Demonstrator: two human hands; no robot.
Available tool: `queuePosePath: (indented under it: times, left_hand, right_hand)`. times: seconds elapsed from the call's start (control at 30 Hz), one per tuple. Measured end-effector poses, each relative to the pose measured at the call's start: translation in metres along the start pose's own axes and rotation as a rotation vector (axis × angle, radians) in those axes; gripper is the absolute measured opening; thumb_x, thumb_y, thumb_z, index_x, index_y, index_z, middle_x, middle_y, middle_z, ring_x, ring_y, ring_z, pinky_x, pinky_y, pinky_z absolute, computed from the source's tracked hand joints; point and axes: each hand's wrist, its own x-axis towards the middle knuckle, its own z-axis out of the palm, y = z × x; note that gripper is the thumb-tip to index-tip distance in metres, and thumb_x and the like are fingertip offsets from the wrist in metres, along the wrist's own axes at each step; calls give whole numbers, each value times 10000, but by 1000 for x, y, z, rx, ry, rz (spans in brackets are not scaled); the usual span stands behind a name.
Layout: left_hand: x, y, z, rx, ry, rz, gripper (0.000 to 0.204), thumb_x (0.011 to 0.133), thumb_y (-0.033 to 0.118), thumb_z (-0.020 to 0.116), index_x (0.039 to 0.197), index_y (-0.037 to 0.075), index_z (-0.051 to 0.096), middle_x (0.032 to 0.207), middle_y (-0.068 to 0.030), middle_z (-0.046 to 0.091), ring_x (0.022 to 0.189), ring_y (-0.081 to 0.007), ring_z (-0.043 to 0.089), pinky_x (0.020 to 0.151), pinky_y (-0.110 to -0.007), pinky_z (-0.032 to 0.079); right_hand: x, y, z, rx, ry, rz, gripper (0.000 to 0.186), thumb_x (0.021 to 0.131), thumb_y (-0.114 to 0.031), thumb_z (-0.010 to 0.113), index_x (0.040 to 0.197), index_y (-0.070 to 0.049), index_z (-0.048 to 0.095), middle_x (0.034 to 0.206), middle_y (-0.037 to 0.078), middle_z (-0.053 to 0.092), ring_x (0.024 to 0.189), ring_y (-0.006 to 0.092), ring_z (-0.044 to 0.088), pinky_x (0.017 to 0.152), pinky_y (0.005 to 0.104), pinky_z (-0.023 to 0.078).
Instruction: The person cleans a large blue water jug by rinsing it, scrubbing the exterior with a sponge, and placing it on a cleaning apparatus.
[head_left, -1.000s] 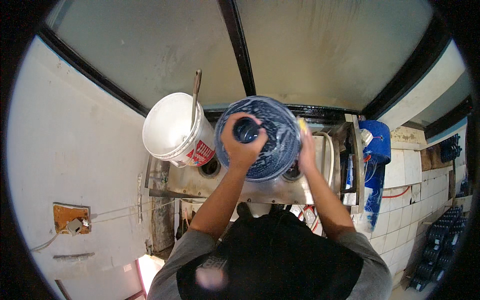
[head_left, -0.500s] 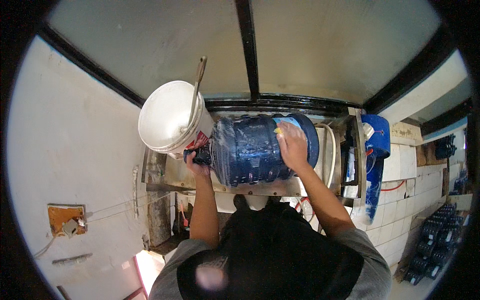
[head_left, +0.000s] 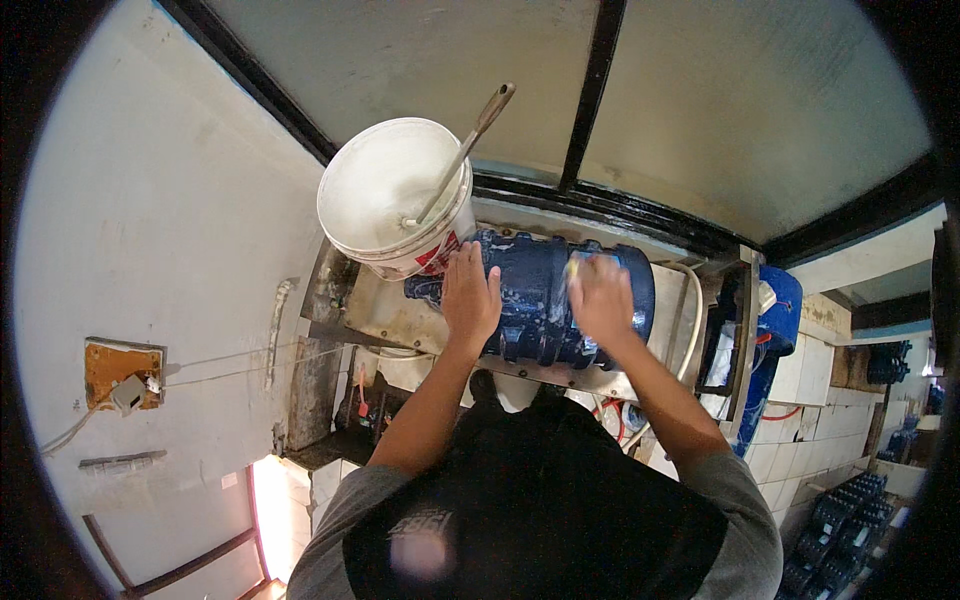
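Observation:
A large blue water jug [head_left: 530, 290] lies on its side across a metal-topped bench [head_left: 395, 312], neck to the left, with suds on its wet, ribbed body. Over the shoulder near the neck rests my left hand [head_left: 470, 295], fingers straight and holding nothing. Farther right, my right hand [head_left: 603, 300] presses on the jug's side beside its label, slightly blurred. A small yellow piece [head_left: 573, 268], like a sponge, pokes out at its fingers; most of it is hidden. Behind the neck stands a white bucket [head_left: 345, 240] with a long-handled brush or ladle [head_left: 465, 155] leaning in it.
A pale hose [head_left: 692, 320] curves past the jug's base. At right stands a blue barrel [head_left: 782, 300]; several dark blue jugs [head_left: 840, 520] are stacked beyond it. Black-framed glass panes [head_left: 740, 130] rise behind the bench, and a white wall [head_left: 190, 220] lies left.
My left hand has left the jug's neck and now lies flat on its shoulder. The right hand stays near the label. The jug appears turned, and the view has tilted.

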Motion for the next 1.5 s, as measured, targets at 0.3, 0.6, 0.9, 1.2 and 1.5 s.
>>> queuePosePath:
  times: [0.3,0.6,0.9,1.2,1.5]
  left_hand:
    - [26,-9,8,-221,-113,-164,464,1063,247,473,1449,-10,501,1461,-212,553,1354,-435,496,1145,-490,386]
    - [22,-11,10,-192,-123,-147,479,1092,288,395,1475,22,504,1514,-177,521,1418,-400,447,1184,-466,346]
    - [31,-22,9,-401,-204,-221,625,1119,432,212,1517,22,466,1562,-178,473,1482,-385,365,1244,-452,248]
    - [48,-43,18,-845,-321,-402,653,1086,522,320,1511,56,491,1576,-202,451,1468,-404,380,1238,-459,248]
    - [17,-13,8,-183,-129,-49,618,967,365,628,1478,37,510,1566,-173,461,1446,-449,389,1205,-509,307]
  right_hand:
    - [5,-83,67,49,15,-253,534,952,-223,544,1426,21,517,1482,249,498,1398,394,442,1193,525,316]
    - [92,-27,21,-42,-392,331,437,1044,-302,426,1207,9,686,1289,303,637,1257,440,584,1107,504,439]
    - [-58,-90,94,71,54,-162,568,933,-272,607,1430,-4,543,1532,215,490,1477,393,386,1190,582,281]
    - [-1,-141,117,83,198,17,541,898,-182,578,1403,13,571,1515,200,506,1436,414,422,1219,572,248]
    - [-60,-47,81,-104,375,339,638,921,-113,557,1532,0,414,1601,177,411,1506,446,305,1237,642,129]
